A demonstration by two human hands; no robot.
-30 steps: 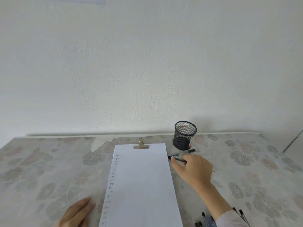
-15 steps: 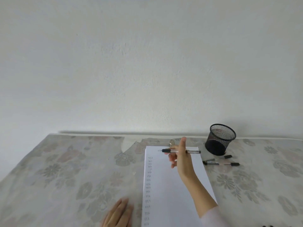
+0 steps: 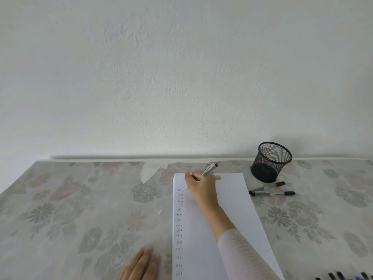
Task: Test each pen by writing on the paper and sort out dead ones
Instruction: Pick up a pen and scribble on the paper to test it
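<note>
My right hand (image 3: 202, 189) grips a silver pen with a black end (image 3: 210, 169) in a writing hold, its tip down near the top left of the white paper (image 3: 234, 205). A column of small written marks (image 3: 179, 225) runs down the paper's left edge. My left hand (image 3: 141, 264) lies flat on the table just left of the paper, fingers apart, holding nothing. Two pens (image 3: 271, 192) lie on the table right of the paper, near a black mesh cup (image 3: 270, 161).
The table has a floral cloth (image 3: 80, 209) and stands against a white wall. Several more pen ends (image 3: 347, 276) show at the bottom right corner. A torn gap in the cloth (image 3: 150, 171) sits at the far edge.
My right hand picked a pen up from beside the mesh cup, carried it over the paper, and now holds it tip-down at the top of the marks column. The view shifted left.
</note>
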